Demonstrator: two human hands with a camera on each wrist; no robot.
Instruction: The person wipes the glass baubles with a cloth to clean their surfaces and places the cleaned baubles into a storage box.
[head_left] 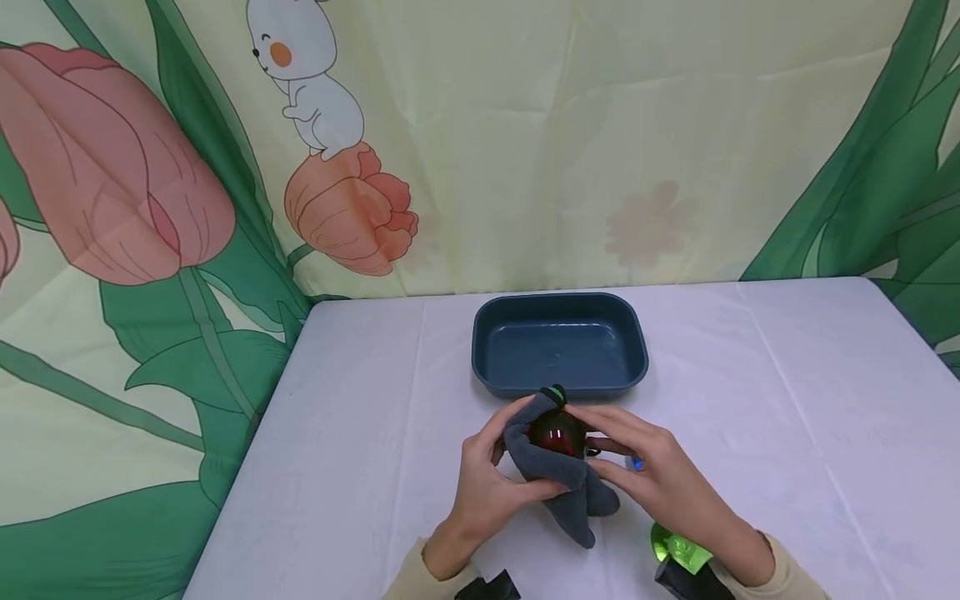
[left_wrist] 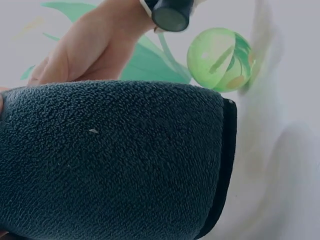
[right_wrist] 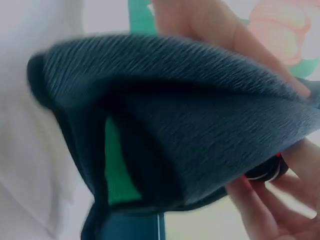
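A dark grey-blue terry cloth point(head_left: 551, 471) is wrapped partly round a glossy dark red round object point(head_left: 558, 433) with a black and green top point(head_left: 555, 393); its exact kind is unclear. My left hand point(head_left: 487, 479) holds the cloth from the left, thumb below and fingers above. From the right, my right hand point(head_left: 637, 458) pinches the red object and the cloth's edge. Loose cloth ends hang beneath. The cloth point(left_wrist: 115, 160) fills much of the left wrist view. The right wrist view shows its folded underside point(right_wrist: 200, 135), with a green patch inside.
A dark blue rectangular tray point(head_left: 558, 392) stands on the white-covered table point(head_left: 360, 467), just beyond the hands. A transparent green ball point(left_wrist: 220, 60) lies close to the right forearm. Something small and shiny blue point(head_left: 637, 463) shows by the right fingers. A printed curtain point(head_left: 525, 167) hangs behind.
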